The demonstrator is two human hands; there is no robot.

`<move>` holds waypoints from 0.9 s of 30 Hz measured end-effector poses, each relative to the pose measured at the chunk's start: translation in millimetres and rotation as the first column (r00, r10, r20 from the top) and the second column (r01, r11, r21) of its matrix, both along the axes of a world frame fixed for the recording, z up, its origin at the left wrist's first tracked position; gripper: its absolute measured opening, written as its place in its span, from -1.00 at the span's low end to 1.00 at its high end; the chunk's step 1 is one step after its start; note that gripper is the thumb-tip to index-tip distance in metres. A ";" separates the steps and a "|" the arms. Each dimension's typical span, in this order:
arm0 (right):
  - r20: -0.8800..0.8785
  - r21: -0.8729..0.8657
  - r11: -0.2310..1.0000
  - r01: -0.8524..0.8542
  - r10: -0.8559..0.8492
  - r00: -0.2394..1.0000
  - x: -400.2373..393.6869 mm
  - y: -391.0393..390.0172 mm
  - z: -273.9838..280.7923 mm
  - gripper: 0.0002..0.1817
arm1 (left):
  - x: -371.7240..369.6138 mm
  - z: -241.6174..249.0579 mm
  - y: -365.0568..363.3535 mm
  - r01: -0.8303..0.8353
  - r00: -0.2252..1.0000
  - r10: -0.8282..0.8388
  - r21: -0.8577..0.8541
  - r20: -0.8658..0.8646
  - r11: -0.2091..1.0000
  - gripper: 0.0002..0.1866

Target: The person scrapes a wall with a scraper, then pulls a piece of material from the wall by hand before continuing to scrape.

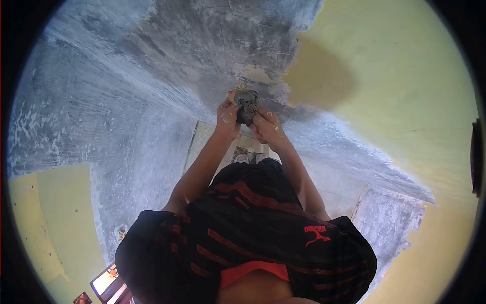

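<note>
A dark grey lump of wet mortar (247, 105) is held up in front of the wall, between my two hands. My left hand (227, 115) is closed around its left side, with the fingers partly hidden behind it. Against the lower right side, my right hand (269, 126) presses with bent fingers. Pale and grey smears stick to the right fingers. Whether a tool or a board lies under the mortar cannot be made out.
A rough grey plastered wall (202, 45) rises ahead, meeting yellow-green paint (405, 66) at a ragged edge. Another grey wall (71, 106) stands to the left. Below are my shoes (242, 158) on the pale floor. A framed, lit object (105, 281) shows at lower left.
</note>
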State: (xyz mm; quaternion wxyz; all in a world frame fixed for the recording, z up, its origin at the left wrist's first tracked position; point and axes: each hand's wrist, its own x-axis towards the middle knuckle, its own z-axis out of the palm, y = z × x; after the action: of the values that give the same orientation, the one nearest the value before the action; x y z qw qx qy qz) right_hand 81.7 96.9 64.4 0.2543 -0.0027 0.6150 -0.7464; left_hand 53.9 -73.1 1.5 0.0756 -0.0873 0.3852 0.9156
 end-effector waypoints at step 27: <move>-0.570 0.471 0.836 0.280 0.047 0.820 38.2 -3.0 -32.9 -0.82 | -7.1 -53.8 33.2 -0.379 0.924 0.292 -0.490 -0.247 0.785 -0.62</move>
State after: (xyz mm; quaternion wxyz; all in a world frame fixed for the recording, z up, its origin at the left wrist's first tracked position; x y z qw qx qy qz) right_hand 119.8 93.9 31.5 0.0050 -0.1107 0.8439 -0.5250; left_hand 46.7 -40.0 -52.3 -0.1466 -0.0992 0.6052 0.7762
